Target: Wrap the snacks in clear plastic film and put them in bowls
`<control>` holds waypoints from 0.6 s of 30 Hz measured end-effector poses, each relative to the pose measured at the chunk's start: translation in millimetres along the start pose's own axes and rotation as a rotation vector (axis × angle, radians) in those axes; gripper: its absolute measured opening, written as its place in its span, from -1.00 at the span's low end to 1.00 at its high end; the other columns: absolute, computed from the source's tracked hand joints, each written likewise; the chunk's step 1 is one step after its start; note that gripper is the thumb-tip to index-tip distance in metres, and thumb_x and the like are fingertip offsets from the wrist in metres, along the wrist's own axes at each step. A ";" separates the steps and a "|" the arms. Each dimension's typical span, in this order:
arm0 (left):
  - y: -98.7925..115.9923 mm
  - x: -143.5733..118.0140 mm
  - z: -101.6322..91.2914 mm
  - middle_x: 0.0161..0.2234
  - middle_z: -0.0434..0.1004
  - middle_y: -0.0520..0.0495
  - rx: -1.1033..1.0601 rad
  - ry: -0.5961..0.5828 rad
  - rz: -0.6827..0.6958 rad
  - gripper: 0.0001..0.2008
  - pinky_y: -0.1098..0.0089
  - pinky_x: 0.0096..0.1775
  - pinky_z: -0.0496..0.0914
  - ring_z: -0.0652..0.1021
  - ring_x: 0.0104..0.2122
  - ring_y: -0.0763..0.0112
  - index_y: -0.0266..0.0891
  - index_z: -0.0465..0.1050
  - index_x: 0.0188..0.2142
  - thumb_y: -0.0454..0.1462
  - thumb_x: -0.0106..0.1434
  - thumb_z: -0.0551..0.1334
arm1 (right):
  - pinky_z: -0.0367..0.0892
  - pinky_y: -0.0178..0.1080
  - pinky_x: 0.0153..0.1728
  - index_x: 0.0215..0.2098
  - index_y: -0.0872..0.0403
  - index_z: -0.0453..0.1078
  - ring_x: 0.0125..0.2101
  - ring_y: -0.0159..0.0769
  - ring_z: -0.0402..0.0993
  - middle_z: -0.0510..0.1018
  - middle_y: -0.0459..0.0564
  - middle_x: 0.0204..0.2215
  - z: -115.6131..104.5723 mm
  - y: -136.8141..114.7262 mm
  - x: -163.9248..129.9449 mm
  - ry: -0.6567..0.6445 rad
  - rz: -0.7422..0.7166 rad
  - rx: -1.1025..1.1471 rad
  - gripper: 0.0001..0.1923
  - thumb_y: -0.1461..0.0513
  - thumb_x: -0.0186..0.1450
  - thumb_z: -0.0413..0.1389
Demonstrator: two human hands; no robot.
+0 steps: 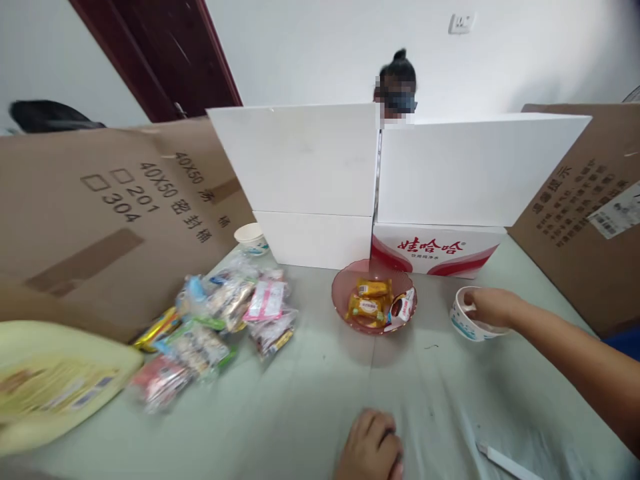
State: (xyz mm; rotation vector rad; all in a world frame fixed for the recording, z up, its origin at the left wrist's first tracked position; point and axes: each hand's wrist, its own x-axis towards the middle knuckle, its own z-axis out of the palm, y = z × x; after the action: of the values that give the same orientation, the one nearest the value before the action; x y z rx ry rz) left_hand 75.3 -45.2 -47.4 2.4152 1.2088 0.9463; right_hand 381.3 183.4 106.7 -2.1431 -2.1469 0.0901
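Observation:
At the right, my right hand (490,308) reaches over a white paper bowl (470,327) with a blue-green pattern. Its fingers are closed at the bowl's far rim, with part of the hand inside; the bowl's contents are mostly hidden. My left hand (370,447) rests on the table at the front, fingers curled in and no object showing in them. Beyond it stands a pink glass bowl (341,308) holding several yellow-wrapped snacks (369,308) and a white-and-brown packet (401,307). A white strip-like object (507,461) lies right of my left hand.
Wrapped snacks (225,307) are heaped at the left, beside a pale yellow bag-like item (60,387). Another paper bowl (253,240) stands behind them. White boxes (320,240) form a barrier at the back, a person (397,83) behind it. Cardboard (125,220) walls flank the table.

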 end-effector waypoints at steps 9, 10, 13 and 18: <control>28.6 12.6 -27.6 -0.17 0.44 -0.13 -0.011 -0.087 -0.080 -0.85 0.11 -0.02 0.33 0.38 -0.12 0.18 -0.22 0.42 -0.27 -0.37 0.11 0.23 | 0.26 -0.28 -0.41 -0.21 -0.08 0.47 -0.48 -0.27 0.48 0.57 -0.07 -0.49 32.4 -86.0 -187.9 -0.236 -0.281 0.367 -0.76 0.04 0.27 0.05; 29.7 12.5 -27.6 -0.19 0.45 -0.14 -0.010 -0.082 -0.073 -0.86 0.12 -0.03 0.34 0.39 -0.13 0.18 -0.23 0.42 -0.28 -0.37 0.12 0.23 | 0.28 -0.28 -0.40 -0.24 -0.09 0.46 -0.47 -0.26 0.48 0.57 -0.08 -0.50 49.3 -95.0 -211.1 -0.251 -0.300 0.429 -0.76 0.03 0.28 0.02; 29.6 10.2 -33.7 -0.18 0.45 -0.15 -0.074 -0.014 -0.078 -0.79 0.18 -0.05 0.38 0.43 -0.15 0.22 -0.24 0.42 -0.23 -0.42 0.11 0.19 | 0.32 -0.28 -0.47 -0.33 -0.09 0.44 -0.53 -0.26 0.46 0.52 -0.11 -0.58 97.9 -109.4 -261.6 -0.258 -0.303 0.584 -0.68 0.00 0.32 -0.09; -5.5 -2.9 -84.2 -0.08 0.41 -0.16 -0.036 0.227 -0.143 -0.65 0.22 0.00 0.39 0.44 -0.07 0.26 -0.23 0.36 -0.09 -0.45 0.11 0.11 | 0.44 -0.28 -0.37 -0.27 -0.08 0.43 -0.38 -0.23 0.57 0.62 -0.04 -0.35 145.7 -101.8 -285.8 -0.047 -0.298 0.667 -0.70 -0.02 0.31 -0.05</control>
State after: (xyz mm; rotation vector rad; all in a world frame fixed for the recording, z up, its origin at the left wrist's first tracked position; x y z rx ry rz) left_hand 14.8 -47.5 11.4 2.2057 1.4060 1.2109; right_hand 263.1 -97.8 -35.6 -1.4500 -2.0338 0.7188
